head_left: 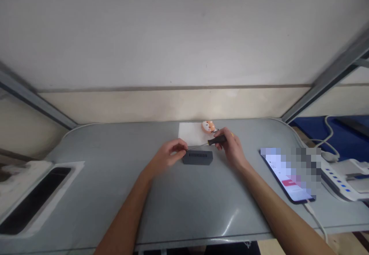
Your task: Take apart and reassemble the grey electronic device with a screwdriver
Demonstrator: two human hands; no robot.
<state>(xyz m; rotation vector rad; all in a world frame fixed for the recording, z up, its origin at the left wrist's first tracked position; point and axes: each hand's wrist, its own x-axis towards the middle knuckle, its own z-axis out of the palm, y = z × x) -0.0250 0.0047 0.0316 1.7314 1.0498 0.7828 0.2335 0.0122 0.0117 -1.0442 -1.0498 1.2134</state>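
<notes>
A small dark grey box (198, 158) with a row of slots along its near side lies on the grey table, in the middle of the head view. My right hand (230, 147) is closed around the black handle of a screwdriver (216, 139). Its thin shaft points left, down to the box's left rear corner. At that same corner, the thumb and fingers of my left hand (172, 152) are pinched together. Whatever they hold is too small or hidden. Just behind the box is a white sheet of paper (190, 133).
An orange and white animal-face case (208, 126) rests at the paper's right edge. To the right lie a lit phone (288, 182) on a cable and a white power strip (334, 180). A long black object (37, 201) lies on white sheets at left. Metal posts flank the table.
</notes>
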